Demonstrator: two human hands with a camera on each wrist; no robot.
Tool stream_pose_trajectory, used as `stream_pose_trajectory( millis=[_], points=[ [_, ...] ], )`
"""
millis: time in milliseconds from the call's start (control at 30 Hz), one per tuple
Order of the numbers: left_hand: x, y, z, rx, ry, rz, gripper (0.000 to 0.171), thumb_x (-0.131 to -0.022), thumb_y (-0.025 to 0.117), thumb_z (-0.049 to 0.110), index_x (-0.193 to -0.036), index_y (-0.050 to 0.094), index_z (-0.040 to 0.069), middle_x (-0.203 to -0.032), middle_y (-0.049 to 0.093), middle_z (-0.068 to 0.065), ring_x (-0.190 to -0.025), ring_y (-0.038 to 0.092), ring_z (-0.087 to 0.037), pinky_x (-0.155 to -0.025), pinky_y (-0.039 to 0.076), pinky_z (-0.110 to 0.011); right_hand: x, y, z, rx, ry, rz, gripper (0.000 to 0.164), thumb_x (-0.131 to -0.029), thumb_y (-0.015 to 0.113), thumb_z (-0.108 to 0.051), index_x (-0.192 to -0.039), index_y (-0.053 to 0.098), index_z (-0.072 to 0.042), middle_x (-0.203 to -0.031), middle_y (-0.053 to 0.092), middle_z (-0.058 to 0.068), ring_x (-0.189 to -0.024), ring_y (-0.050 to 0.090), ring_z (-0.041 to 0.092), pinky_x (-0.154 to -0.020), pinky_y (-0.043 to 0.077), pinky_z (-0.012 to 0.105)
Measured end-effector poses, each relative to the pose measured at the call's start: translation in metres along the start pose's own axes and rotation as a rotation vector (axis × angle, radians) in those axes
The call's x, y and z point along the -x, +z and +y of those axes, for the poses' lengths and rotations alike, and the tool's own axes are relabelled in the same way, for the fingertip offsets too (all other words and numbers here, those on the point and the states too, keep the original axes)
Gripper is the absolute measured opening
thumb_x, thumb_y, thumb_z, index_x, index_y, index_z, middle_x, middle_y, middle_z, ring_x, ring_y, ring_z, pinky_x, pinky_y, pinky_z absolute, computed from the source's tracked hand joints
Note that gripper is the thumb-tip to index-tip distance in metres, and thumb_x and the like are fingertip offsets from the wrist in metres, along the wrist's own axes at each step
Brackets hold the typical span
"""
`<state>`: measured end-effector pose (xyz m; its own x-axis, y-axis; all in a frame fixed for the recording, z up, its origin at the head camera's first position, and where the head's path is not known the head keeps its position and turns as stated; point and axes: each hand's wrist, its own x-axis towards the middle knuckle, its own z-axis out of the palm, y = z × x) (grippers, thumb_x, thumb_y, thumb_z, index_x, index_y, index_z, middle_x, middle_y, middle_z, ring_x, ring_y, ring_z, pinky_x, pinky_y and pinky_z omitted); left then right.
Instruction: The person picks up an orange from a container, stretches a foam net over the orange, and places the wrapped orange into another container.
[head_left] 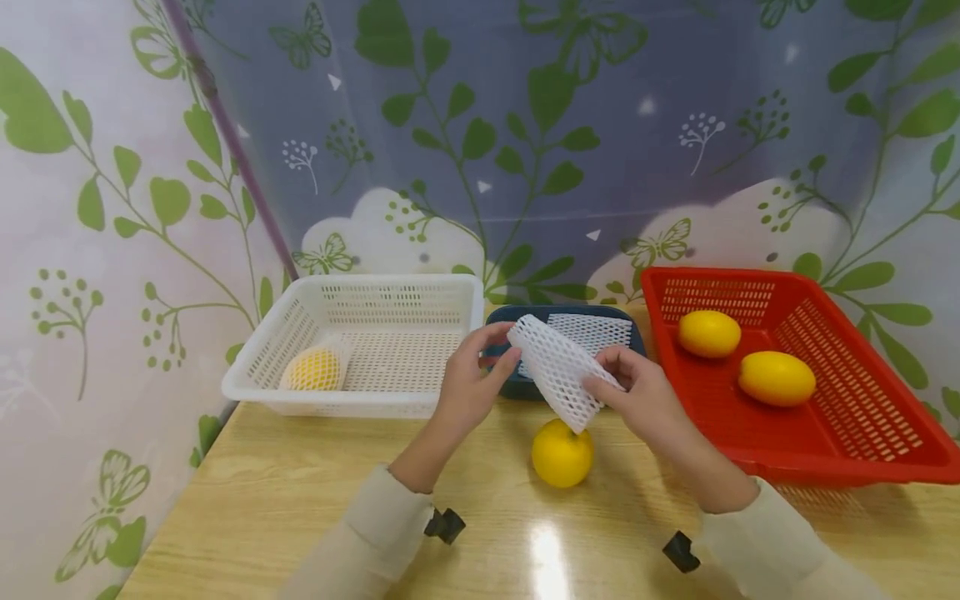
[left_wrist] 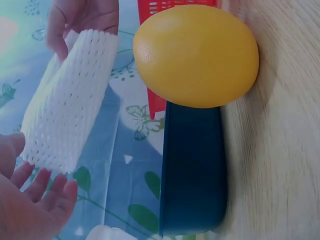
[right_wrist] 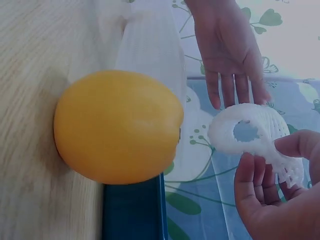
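A white foam fruit net (head_left: 557, 367) is held above the table, slanting between the two hands. My right hand (head_left: 647, 398) pinches its lower side between thumb and fingers. At the other end, the left hand (head_left: 467, 383) touches the net's rim, its fingers fairly straight in the right wrist view. The net's round opening (right_wrist: 246, 131) faces the right wrist camera, with nothing inside it. Below the net a yellow fruit (head_left: 561, 455) with a small stem stands on the table, untouched. Behind the hands, a dark blue tray (head_left: 517, 389) contains more flat white nets (head_left: 600, 332).
To the left stands a white basket (head_left: 356, 408) with a netted yellow fruit (head_left: 315, 370) inside. A red basket (head_left: 720, 417) on the right contains two bare yellow fruits (head_left: 777, 379). A patterned curtain (head_left: 480, 167) hangs behind the wooden table (head_left: 300, 483).
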<state>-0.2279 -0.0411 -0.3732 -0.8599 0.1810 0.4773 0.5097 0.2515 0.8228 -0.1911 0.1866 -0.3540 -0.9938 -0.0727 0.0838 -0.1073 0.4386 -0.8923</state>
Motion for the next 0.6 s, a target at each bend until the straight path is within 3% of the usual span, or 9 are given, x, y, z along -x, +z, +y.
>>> stream_pose_trajectory(
  millis=[133, 233, 367, 467, 600],
  points=[
    [0.000, 0.000, -0.002, 0.044, -0.067, 0.026, 0.025, -0.096, 0.063, 0.017, -0.115, 0.063, 0.001, -0.114, 0.065, -0.012, -0.108, 0.062, -0.025, -0.090, 0.053, -0.035, 0.003, 0.002, -0.001, -0.043, 0.023, -0.007, 0.030, -0.093, 0.067, -0.019, -0.115, 0.055, -0.002, -0.110, 0.059, 0.014, -0.098, 0.051, 0.026, -0.074, 0.048, 0.017],
    [0.000, 0.000, -0.004, 0.064, -0.091, 0.051, 0.023, -0.096, 0.062, 0.017, -0.111, 0.063, 0.000, -0.109, 0.066, -0.013, -0.104, 0.063, -0.025, -0.089, 0.053, -0.034, 0.005, 0.001, -0.002, -0.057, -0.019, 0.019, 0.032, -0.094, 0.066, -0.021, -0.116, 0.053, -0.002, -0.110, 0.057, 0.013, -0.097, 0.052, 0.024, -0.076, 0.049, 0.016],
    [0.001, -0.001, -0.004, 0.112, -0.114, 0.054, 0.021, -0.097, 0.061, 0.015, -0.111, 0.062, -0.001, -0.105, 0.065, -0.013, -0.096, 0.063, -0.023, -0.088, 0.053, -0.036, 0.005, -0.005, -0.005, -0.178, -0.091, 0.078, 0.032, -0.102, 0.052, -0.026, -0.119, 0.048, 0.001, -0.107, 0.053, 0.010, -0.095, 0.055, 0.021, -0.078, 0.051, 0.017],
    [0.002, 0.000, -0.005, 0.235, -0.163, 0.023, 0.020, -0.097, 0.059, 0.010, -0.111, 0.059, -0.004, -0.102, 0.064, -0.013, -0.090, 0.062, -0.019, -0.088, 0.054, -0.040, 0.003, -0.009, -0.009, -0.290, -0.103, 0.081, 0.039, -0.106, 0.039, -0.032, -0.122, 0.044, 0.003, -0.110, 0.052, 0.010, -0.097, 0.057, 0.018, -0.080, 0.053, 0.020],
    [0.004, 0.005, -0.002, 0.442, -0.293, -0.047, 0.017, -0.099, 0.055, 0.007, -0.111, 0.056, -0.005, -0.095, 0.063, -0.007, -0.083, 0.062, -0.014, -0.084, 0.056, -0.036, -0.004, -0.006, -0.008, -0.348, -0.030, -0.048, 0.055, -0.106, 0.031, -0.042, -0.135, 0.040, 0.004, -0.125, 0.052, 0.017, -0.102, 0.057, 0.014, -0.087, 0.051, 0.021]
  ],
)
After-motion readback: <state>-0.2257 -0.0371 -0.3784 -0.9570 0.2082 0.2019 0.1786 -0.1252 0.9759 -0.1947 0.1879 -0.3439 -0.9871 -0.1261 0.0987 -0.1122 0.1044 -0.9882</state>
